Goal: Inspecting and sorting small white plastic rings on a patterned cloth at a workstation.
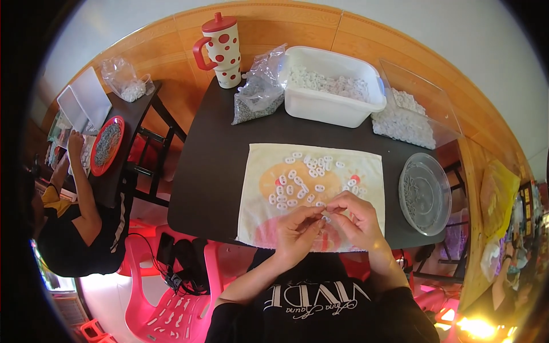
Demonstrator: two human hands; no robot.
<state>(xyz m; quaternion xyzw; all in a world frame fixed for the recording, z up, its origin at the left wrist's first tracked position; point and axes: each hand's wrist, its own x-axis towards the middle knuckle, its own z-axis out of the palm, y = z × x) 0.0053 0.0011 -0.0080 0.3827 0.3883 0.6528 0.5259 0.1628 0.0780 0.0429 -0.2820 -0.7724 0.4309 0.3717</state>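
Observation:
My left hand [298, 228] and my right hand [355, 218] meet over the near edge of a pale printed cloth [257, 188] on a black table [211, 160]. Their fingertips pinch a small white plastic piece [323, 218] between them; most of it is hidden. Several more small white oval pieces [306, 180] lie scattered on the cloth just beyond my fingers.
At the back stand a white tub of white pieces [337, 106], a clear tray of white pieces [420, 108], a clear bag of grey bits [260, 88] and a red-dotted mug [220, 48]. A round clear lid [424, 193] lies right. Another person [80, 217] sits left beside a red plate [107, 144].

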